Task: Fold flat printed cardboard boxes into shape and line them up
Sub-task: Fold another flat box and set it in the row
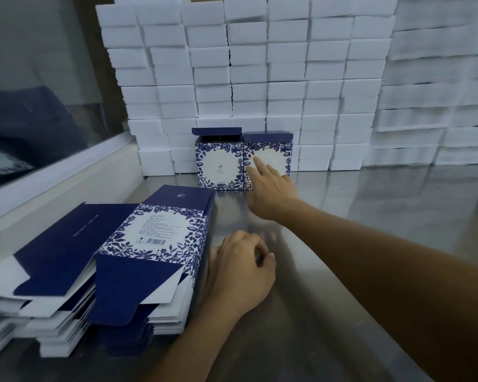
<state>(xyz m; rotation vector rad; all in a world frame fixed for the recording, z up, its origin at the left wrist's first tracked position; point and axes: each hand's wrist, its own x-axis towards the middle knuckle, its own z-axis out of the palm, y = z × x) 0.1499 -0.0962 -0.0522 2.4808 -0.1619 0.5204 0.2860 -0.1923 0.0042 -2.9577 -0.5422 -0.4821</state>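
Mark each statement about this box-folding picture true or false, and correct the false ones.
1. Two folded boxes stand side by side on the metal table. True.
2. The right hand touches the box on the right. True.
3. The left hand holds a flat box in the air. False: it rests beside the stack of flat boxes, its fingers curled.
4. Behind the folded boxes is a wall of red bricks. False: white blocks are stacked there.
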